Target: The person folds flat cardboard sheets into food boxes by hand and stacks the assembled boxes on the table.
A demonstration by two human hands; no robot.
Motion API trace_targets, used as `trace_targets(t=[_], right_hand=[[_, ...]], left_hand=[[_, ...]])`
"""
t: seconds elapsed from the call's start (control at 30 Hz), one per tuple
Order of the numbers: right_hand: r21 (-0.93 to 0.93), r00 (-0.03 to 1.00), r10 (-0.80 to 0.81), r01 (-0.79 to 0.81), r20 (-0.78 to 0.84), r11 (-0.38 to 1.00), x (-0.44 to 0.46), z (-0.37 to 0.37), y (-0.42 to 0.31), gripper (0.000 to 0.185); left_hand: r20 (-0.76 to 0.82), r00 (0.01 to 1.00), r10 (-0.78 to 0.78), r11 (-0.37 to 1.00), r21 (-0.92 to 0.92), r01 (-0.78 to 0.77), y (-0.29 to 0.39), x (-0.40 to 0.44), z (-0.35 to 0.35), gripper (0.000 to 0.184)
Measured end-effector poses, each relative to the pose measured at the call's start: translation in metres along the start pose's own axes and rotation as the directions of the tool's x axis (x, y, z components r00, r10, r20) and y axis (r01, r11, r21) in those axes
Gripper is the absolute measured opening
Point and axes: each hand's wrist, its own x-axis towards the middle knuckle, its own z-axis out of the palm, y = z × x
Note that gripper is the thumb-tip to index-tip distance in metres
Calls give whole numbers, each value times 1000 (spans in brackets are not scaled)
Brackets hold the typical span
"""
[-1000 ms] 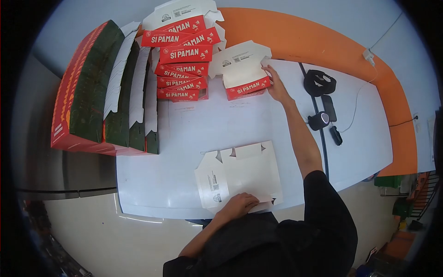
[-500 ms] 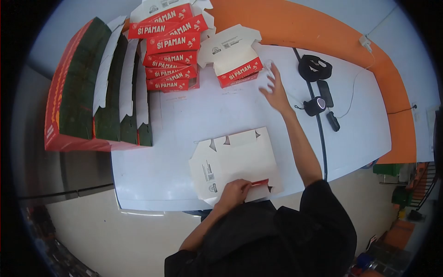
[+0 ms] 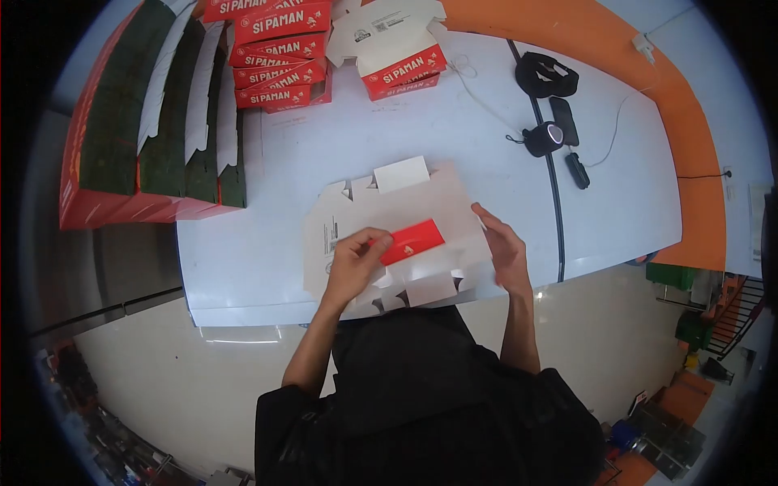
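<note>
A partly unfolded cardboard food box [image 3: 348, 267], white inside and with printing on its left end, lies on the table in front of me. My left hand [image 3: 356, 257] pinches a red flap [image 3: 415, 241] of this box between thumb and fingers. On the far side a small white flap [image 3: 402, 175] stands raised. Beside the box's right edge is my right hand [image 3: 507, 249], its fingers stretched out and apart; whether it touches the cardboard I cannot tell.
Folded red "SI PAMAN" boxes [image 3: 279, 49] are stacked at the back, with open-lidded ones [image 3: 405, 69] beside them. Large dark-green and red cartons [image 3: 113, 121] stand at left. A black strap [image 3: 547, 77], phone [image 3: 562, 121], small round speaker [image 3: 543, 139] and cables lie at right.
My right hand has come back from beside the far boxes to the near box's right edge. The red flap now shows broadly in my left hand, and a far flap has risen. The view has shifted.
</note>
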Motion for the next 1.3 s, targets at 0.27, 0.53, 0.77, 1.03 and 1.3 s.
trace_targets(t=[0.27,0.53,0.77,1.03,1.3], right_hand=[[-738,937,-298,329,180,589,45,79,-9,37],[-766,961,-123,273,249,582,43,93,-8,28],[-786,913,128,253,386,563,27,80,7,19],[-590,999,38,-40,-16,806,7,79,-6,9],[-637,968,-169,249,185,729,0,104,-14,20]], left_hand=[[-89,996,-9,998,56,14,18,-25,4,19],[-42,986,163,972,180,-153,18,-37,9,17],[102,917,385,750,544,-375,34,-37,7,12],[331,907,261,950,78,-302,43,-121,9,14],[-436,736,518,832,59,-551,-35,-93,3,33]])
